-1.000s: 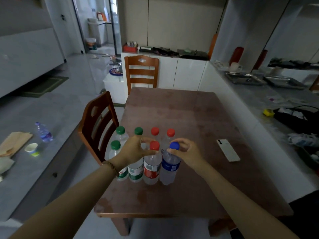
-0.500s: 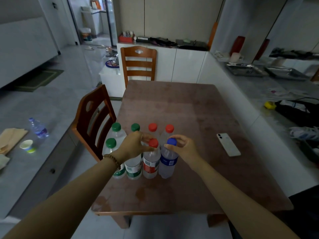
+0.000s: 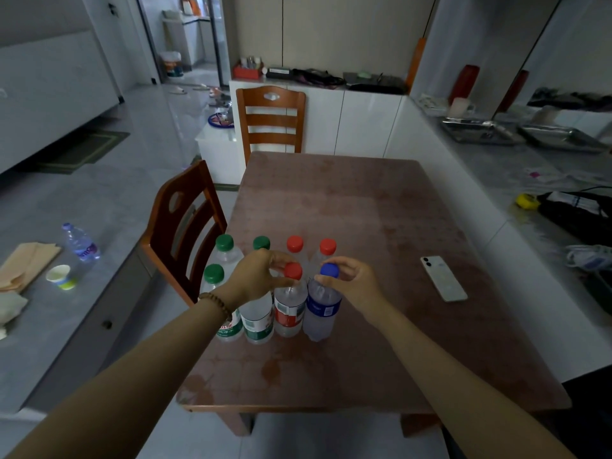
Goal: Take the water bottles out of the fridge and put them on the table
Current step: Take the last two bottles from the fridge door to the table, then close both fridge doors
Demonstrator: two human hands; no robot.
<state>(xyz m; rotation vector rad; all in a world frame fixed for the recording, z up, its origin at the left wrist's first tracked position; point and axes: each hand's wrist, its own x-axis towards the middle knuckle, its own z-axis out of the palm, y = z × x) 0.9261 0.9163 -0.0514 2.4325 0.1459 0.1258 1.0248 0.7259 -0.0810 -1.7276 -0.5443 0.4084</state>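
On the table, left hand fingers still pinch the red-capped bottle, right hand fingers the blue-capped bottle.

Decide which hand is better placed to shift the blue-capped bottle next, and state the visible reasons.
Right. The right hand pinches the cap of the blue-capped bottle, which stands at the right end of the front row. The left hand is occupied, its fingers curled round the top of the front red-capped bottle beside it.

Arms: two, bare along their whole visible length. Left hand: one bracelet at the wrist, a single strand of small, round, brown beads. Right hand: wrist bare.
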